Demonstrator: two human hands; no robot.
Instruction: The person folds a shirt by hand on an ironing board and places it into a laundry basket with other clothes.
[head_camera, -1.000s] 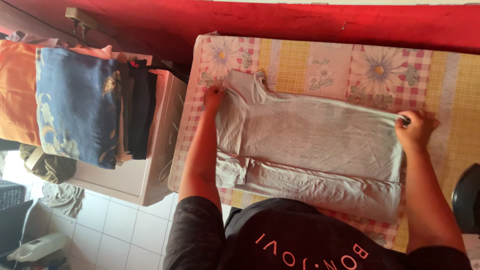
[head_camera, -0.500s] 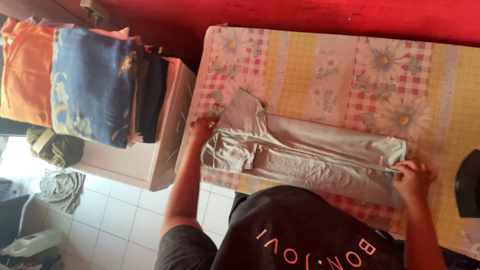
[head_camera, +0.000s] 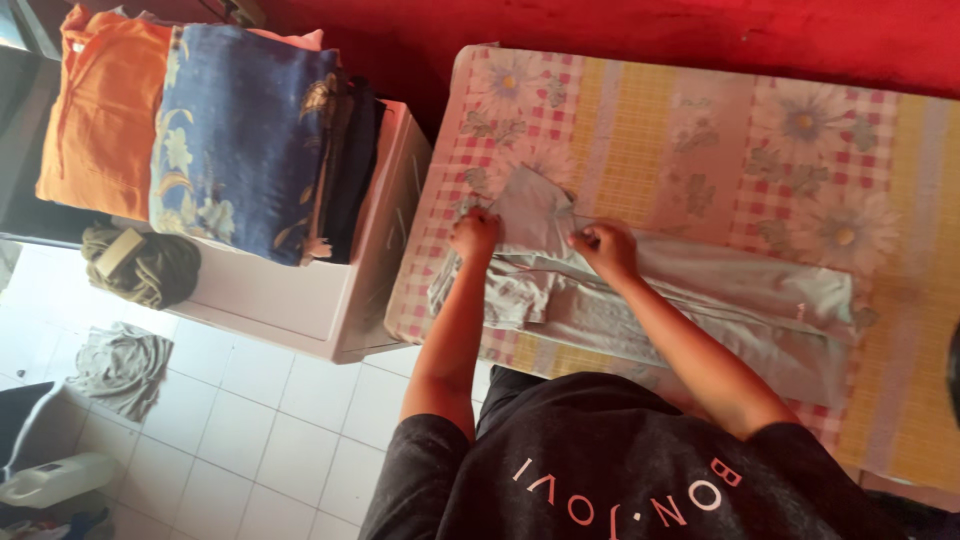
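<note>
Head view, looking down over the person's shoulders. A bench (head_camera: 640, 110) covered with a checked and flowered cloth in pink and yellow carries a pale grey-green shirt (head_camera: 700, 300). The shirt lies folded into a long narrow band, running from near the left edge of the bench toward the right edge, closer to the near edge than to the far one. Its left end is bunched and turned up, with a flap pointing toward the far edge.

Left hand (head_camera: 476, 234): closed, fingers curled, pinching the cloth of the shirt at its left end, just inside the left edge of the bench. Right hand (head_camera: 604, 247): also closed, gripping a fold of the shirt just beside the left hand, a little farther in along the band. Both forearms reach out from the near edge and converge on that left end. The rest of the shirt lies flat and untouched toward the right.

The person wears a black t-shirt (head_camera: 600, 470) with pale lettering across the back.

Left of the bench, close against it, stands a white cabinet (head_camera: 330, 300). On top of it lies a stack of folded clothes: a blue flowered cloth (head_camera: 240, 140), an orange garment (head_camera: 100, 110) on the far left, and dark pieces (head_camera: 355, 160) on the side nearest the bench. Below is a white tiled floor (head_camera: 270, 440) with a grey rag (head_camera: 122, 365) lying on it and an olive bundle (head_camera: 140, 265) by the cabinet. A red wall (head_camera: 620, 30) runs behind the far edge of the bench.
</note>
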